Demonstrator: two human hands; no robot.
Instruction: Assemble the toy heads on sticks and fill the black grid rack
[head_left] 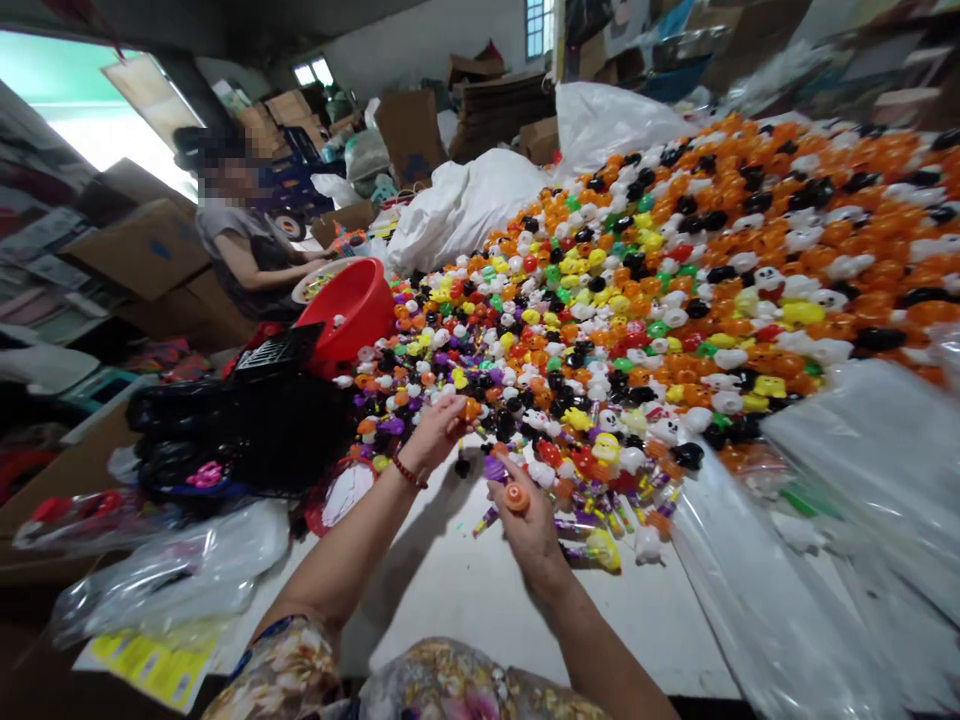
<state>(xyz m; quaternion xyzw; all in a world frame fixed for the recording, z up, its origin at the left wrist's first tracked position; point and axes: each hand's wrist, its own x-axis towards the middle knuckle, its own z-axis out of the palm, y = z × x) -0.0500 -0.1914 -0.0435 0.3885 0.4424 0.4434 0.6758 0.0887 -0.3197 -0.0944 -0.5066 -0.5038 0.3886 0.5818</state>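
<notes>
My left hand [435, 432], with a beaded bracelet [411, 473] on its wrist, is closed in a pinch over the near edge of a heap of small plastic figures [600, 330]. A small orange plastic piece [472, 409] shows at its fingertips. To the right and nearer to me, my right hand [531, 525] is closed around an orange plastic piece [516, 497] with a round opening. A purple ridged piece [495, 468] sits at the same hand's fingertips. Thin purple-and-yellow tubes [592, 525] lie just right of this hand.
A red basin [349, 310] stands left of the heap. Clear plastic bags [757, 560] lie at right, and black bags [225, 430] at left. A white sack [465, 205] rests behind. Another person [244, 235] works at the far left. White tabletop [442, 600] shows in front.
</notes>
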